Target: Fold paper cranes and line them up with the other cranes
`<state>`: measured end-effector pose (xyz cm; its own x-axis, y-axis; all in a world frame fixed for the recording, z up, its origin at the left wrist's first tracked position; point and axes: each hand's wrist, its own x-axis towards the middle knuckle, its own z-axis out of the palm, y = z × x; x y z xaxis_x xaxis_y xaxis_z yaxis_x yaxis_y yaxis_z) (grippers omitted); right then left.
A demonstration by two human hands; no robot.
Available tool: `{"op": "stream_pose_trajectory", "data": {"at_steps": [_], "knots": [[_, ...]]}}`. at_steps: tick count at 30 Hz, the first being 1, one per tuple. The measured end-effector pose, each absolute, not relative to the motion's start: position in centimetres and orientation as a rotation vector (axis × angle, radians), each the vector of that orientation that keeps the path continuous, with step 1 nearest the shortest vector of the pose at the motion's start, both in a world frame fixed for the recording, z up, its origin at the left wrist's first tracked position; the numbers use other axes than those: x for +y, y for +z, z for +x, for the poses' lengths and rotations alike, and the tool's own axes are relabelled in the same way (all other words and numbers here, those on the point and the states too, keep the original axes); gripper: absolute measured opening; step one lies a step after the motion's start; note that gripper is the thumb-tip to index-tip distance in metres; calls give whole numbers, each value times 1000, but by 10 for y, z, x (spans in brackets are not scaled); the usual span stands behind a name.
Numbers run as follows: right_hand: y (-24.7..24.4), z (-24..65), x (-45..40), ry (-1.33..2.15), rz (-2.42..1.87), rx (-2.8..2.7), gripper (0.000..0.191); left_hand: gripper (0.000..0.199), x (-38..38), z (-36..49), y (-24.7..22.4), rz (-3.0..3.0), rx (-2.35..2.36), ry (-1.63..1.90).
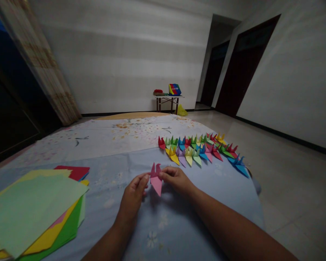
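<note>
A pink paper crane (pixel 156 181) is held up between my two hands, just over the table. Its two narrow points stand upward and one wide wing hangs down toward me. My left hand (pixel 137 189) pinches its left side between thumb and fingers. On the other side, my right hand (pixel 176 178) grips the crane's edge with thumb and bent forefinger. Beyond my right hand, finished paper cranes (pixel 188 156) in several colours stand in rows. A pile of coloured paper sheets (pixel 35 203), pale green on top, lies to the left.
A cloth with flowers (pixel 108 195) covers the round table, blue-grey near me and white farther off. Against the far wall a small table (pixel 167 97) carries a colourful box (pixel 174 89) and a red item. A curtain (pixel 46 61) hangs at left; dark doors stand at right.
</note>
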<state>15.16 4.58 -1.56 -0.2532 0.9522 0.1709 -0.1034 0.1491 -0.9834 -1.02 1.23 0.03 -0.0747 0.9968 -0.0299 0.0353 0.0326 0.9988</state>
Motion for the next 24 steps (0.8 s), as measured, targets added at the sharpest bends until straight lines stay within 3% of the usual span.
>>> {"op": "stream_pose_trajectory", "data": {"at_steps": [8,24], "knots": [[-17,152,45,934,-945,-1599,22,57,13,-4,-1,1005,1199,1263],[-14,150,39,757,-861,-1741,16,58,14,-5,-2,978,1115,1324]]}}
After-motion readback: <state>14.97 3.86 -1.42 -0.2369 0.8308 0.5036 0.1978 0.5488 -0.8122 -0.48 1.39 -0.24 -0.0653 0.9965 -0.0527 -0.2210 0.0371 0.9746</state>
